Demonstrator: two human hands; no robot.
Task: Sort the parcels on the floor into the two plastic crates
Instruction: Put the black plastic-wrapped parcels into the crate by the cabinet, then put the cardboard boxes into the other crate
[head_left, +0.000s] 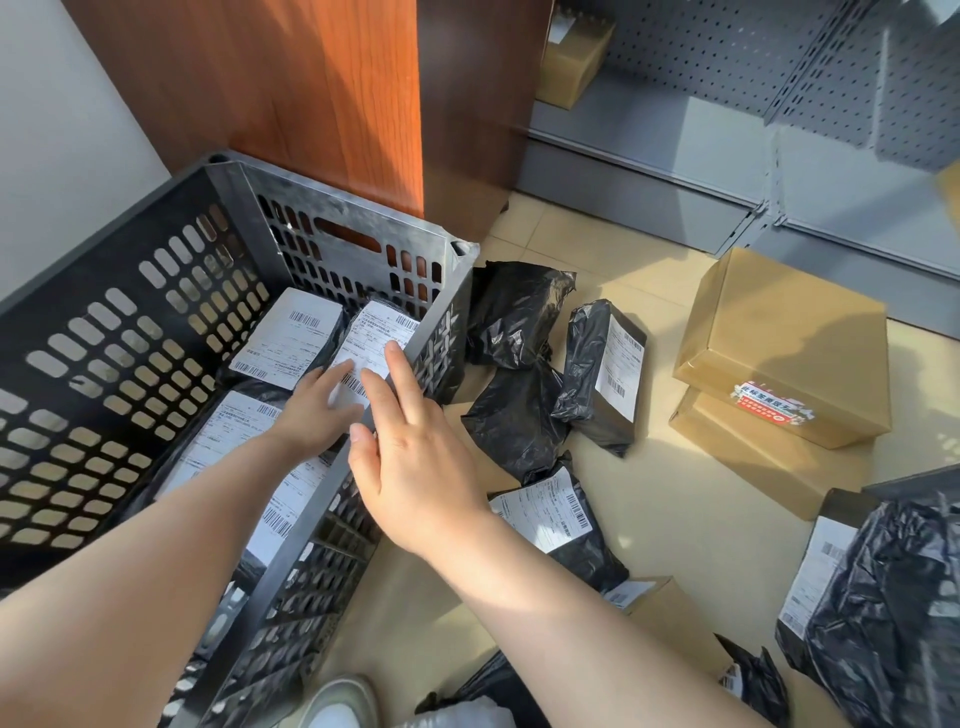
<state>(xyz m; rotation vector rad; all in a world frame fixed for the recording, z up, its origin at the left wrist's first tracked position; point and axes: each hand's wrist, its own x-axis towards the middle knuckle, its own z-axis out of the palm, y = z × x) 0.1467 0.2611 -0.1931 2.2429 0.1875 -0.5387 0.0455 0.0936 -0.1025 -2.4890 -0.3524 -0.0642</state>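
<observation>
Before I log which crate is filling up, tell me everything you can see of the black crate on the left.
The black crate is a large rectangular bin that looks like plastic, its walls pierced with rows of oval slots and a handle cut-out in the far end wall. It stands upright on the tiled floor beside a wooden panel, open-topped. Inside lie several black-wrapped parcels with white barcode labels facing up. The left hand reaches in and rests on a labelled parcel; the right hand hovers open over its right rim.
</observation>
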